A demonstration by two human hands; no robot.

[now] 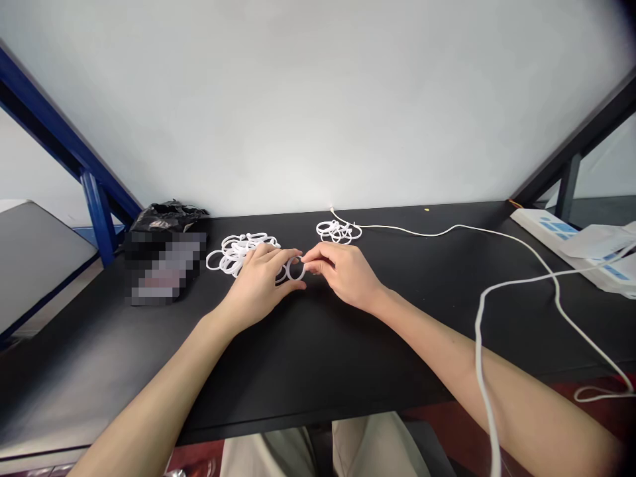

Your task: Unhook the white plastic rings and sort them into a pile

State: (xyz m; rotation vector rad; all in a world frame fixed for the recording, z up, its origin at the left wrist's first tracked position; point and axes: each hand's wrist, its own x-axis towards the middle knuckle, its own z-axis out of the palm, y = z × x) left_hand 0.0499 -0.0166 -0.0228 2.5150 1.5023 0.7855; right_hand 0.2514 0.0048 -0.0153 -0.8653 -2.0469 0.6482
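Observation:
A white plastic ring point(289, 276) stands between my two hands, just above the black tabletop. My left hand point(261, 275) curves around its left side, fingers above and thumb below. From the right, my right hand point(342, 268) pinches the ring's edge between thumb and fingertips. Partly hidden behind my left hand lies a heap of similar white rings point(231, 250). A smaller cluster of white rings point(338, 232) rests farther back, beyond my right hand, where the end of a white cord point(392, 228) meets it. Whether the cord passes through those rings I cannot tell.
A crumpled black plastic bag point(166, 215) lies at the left, with a blurred patch below it. A white and blue package point(571, 238) sits at the right edge. Loops of cord cross above my right forearm. A pale wall point(318, 106) closes off the back.

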